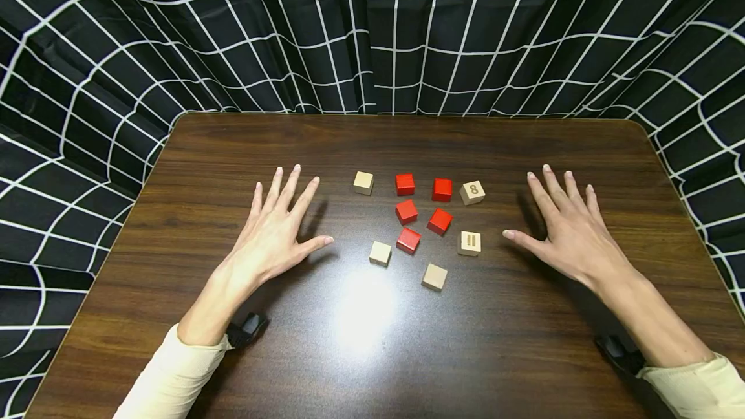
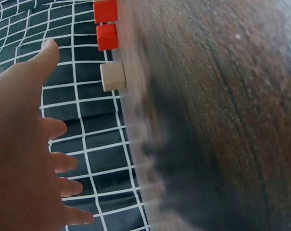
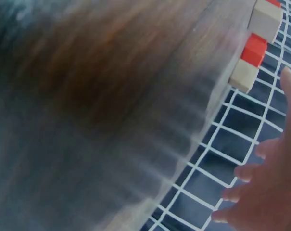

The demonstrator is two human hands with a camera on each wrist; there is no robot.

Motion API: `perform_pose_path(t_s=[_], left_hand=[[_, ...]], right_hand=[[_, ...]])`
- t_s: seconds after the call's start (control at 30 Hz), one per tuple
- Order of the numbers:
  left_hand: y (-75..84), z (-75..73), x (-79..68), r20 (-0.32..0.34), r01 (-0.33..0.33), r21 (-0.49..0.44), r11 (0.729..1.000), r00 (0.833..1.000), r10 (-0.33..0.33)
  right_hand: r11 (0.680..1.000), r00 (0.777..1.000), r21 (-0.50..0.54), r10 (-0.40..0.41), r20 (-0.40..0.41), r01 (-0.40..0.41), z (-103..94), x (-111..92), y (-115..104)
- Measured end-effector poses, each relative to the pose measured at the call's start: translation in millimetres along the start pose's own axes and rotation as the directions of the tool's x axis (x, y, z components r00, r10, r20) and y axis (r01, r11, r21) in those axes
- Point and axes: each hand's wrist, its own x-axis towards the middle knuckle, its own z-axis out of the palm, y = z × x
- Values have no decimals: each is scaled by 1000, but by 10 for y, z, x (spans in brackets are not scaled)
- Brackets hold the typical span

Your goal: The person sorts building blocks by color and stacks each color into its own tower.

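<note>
Several small cubes lie scattered mid-table in the head view. Among the red ones are a red cube at the back and a red cube nearer the front. Plain wooden cubes include one wooden cube at the back left and another wooden cube in front. On the right, one wooden cube bears an "8" and another wooden cube two bars. My left hand, fingers spread, is left of the cubes and holds nothing. To their right, my right hand spreads likewise, also holding nothing.
The dark brown wooden table reflects a bright glare in front of the cubes. Behind it and at both sides hangs a black curtain with a white grid. A strapped black device sits on the left wrist, with a similar one on the right.
</note>
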Motion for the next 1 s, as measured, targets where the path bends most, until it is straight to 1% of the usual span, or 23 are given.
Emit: perform_pose_path(t_s=[0.23, 0.43, 0.7, 0.83, 1.0], left_hand=[[75, 1, -8, -8, -35, -14, 999, 999, 35], [121, 11, -20, -16, -79, -47, 996, 997, 78], [163, 12, -10, -26, -110, -56, 992, 994, 109], [178, 15, -2, -37, -143, -69, 987, 989, 140], [203, 29, 17, -62, -195, -110, 975, 980, 189]], right_hand=[[1000, 1000, -21, -22, -16, 22, -11, -32, -101], [997, 996, -71, -40, -80, 35, -16, -50, -188], [997, 992, -20, -72, -107, 70, -53, -74, -286], [995, 987, 7, -100, -124, 101, -56, -79, -352], [993, 982, 29, -110, -156, 115, -59, -70, -469]])
